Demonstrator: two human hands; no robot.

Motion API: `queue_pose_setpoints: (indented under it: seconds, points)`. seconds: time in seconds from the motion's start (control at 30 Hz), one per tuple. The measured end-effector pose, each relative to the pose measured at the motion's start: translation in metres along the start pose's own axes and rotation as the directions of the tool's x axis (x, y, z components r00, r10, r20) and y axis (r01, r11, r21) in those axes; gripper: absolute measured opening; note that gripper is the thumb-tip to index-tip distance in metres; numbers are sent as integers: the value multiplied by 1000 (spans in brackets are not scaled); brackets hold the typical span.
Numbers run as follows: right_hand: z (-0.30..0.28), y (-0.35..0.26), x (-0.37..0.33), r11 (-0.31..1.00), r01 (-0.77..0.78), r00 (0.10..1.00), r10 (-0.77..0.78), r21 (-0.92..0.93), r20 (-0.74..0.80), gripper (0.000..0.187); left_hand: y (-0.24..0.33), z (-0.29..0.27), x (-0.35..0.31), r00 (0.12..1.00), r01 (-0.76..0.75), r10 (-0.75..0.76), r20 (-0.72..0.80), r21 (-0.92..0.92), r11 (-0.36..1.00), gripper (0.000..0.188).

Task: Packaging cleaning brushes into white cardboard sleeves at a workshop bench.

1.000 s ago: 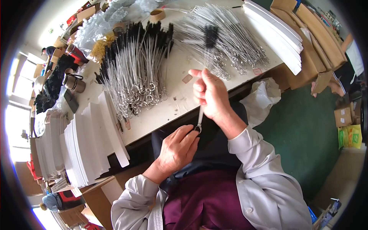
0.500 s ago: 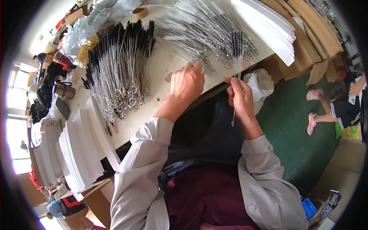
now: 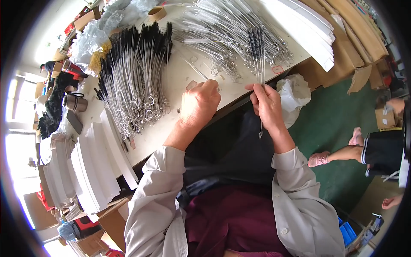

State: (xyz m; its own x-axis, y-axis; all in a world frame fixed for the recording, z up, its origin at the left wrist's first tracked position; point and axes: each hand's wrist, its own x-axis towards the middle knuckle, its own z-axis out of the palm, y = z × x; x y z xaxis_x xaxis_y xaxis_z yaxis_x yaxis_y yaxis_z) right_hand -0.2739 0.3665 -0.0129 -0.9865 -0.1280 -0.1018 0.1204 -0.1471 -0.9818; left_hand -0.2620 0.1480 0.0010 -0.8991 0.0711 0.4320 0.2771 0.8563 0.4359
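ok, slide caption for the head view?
Right hand holds black-bristled brushes; left hand holds a slim pale rod near a worktable piled with wire-stemmed brushes.

Shiny metal-wire brushes [image 3: 136, 81] with rough, matt bristles [image 3: 150, 39], smooth tabletop [image 3: 179, 68], crinkled, glossy plastic bag [image 3: 296, 96]

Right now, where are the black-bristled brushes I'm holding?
Right of centre in the head view, the black-bristled brushes are in your right hand, left of the white plastic bag.

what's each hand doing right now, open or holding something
Left hand: closed on thin metallic stem.
Right hand: closed, holding black-bristled brushes.
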Motion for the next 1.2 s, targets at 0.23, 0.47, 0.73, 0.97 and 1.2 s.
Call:
queue_pose_setpoints:
  seconds: [0.23,0.47,0.73,0.97,1.2]
  points:
    - [21,-9,14,991,110,993,-106,-71,54,36,7,-11,-1,987,162,-161,21,-127,979,11]
    - [28,-12,18,988,105,991,-95,-116,93,35,-2,-7,1,731,636,-655,190,-538,553,18]
    - [41,-18,46,999,51,978,-49,-4,205,33,-13,-23,6,562,629,-564,605,-755,-184,27]
    - [77,-16,87,999,5,959,5,-32,284,36,-19,-18,5,607,689,-437,664,-713,-126,24]
    - [81,1,114,996,-84,960,78,11,268,36,10,-33,-31,677,621,-425,601,-776,-108,35]
